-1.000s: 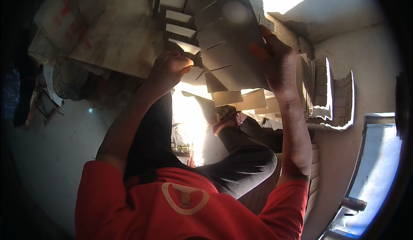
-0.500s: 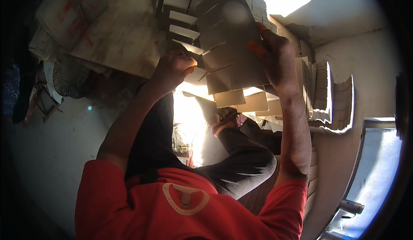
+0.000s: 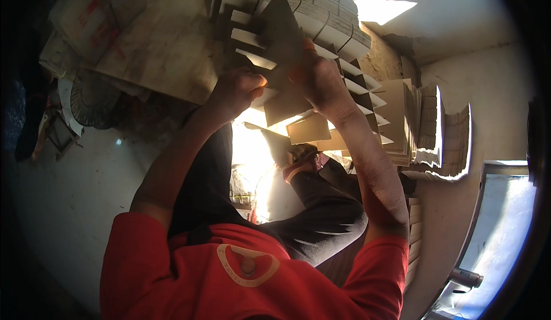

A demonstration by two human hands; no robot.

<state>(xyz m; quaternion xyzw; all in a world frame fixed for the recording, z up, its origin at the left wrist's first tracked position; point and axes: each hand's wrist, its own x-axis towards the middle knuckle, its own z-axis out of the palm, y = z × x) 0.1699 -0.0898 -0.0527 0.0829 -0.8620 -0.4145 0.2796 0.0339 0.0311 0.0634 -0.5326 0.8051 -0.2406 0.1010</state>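
Note:
Both my hands are raised in front of me around one flat grey-brown cardboard blank (image 3: 283,44). My left hand (image 3: 234,92) pinches its lower left edge with closed fingers. My right hand (image 3: 323,83) grips its right side, thumb across the face. The blank stands tilted, showing a narrow pointed shape, and its lower flap (image 3: 285,105) hangs between my hands. Behind it rises a stepped stack of similar cardboard blanks (image 3: 327,18).
More stacked blanks (image 3: 410,122) stand at right, with another pile (image 3: 456,142) by the pale wall. A large dirty cardboard sheet (image 3: 155,39) lies at left, beside a round wire grille (image 3: 92,99). My bent leg in dark trousers (image 3: 321,205) sits below, sunlight on the floor (image 3: 248,148).
The blank showed a broad flat face before; now it is turned or folded to a narrow pointed shape. Both hands have moved closer together and slightly left.

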